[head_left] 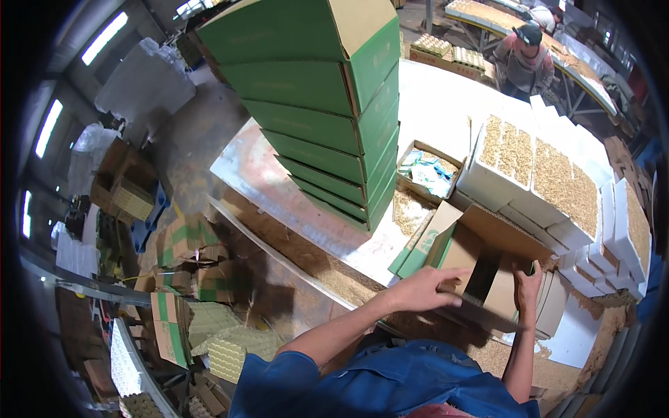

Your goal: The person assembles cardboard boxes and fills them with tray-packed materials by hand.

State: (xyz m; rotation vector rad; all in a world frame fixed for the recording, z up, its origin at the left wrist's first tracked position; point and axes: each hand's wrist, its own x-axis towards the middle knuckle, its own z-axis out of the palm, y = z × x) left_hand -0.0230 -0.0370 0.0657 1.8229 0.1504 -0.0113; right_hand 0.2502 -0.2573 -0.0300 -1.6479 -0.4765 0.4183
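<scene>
In front of me an open cardboard box (pixel 507 237) stands on the work table, brown inside, with its flaps up and a dark gap between the bottom flaps. My left hand (pixel 433 287) is over its near left side, fingers stretched out and apart, holding nothing. At the right side my right hand (pixel 527 280) has its thumb and fingers around the box's edge. A near flap (pixel 491 317) looks smeared by motion between my hands. Green-and-brown flattened cardboard (pixel 426 244) leans at the box's left.
A tall stack of green cartons (pixel 306 132) rises beyond my left hand. White foam boxes (pixel 502 184) filled with tan, sawdust-like material stand at the right. A small carton (pixel 428 171) holds blue-and-white packets. Egg trays (pixel 233 341) lie lower left. A person (pixel 526 59) works far right.
</scene>
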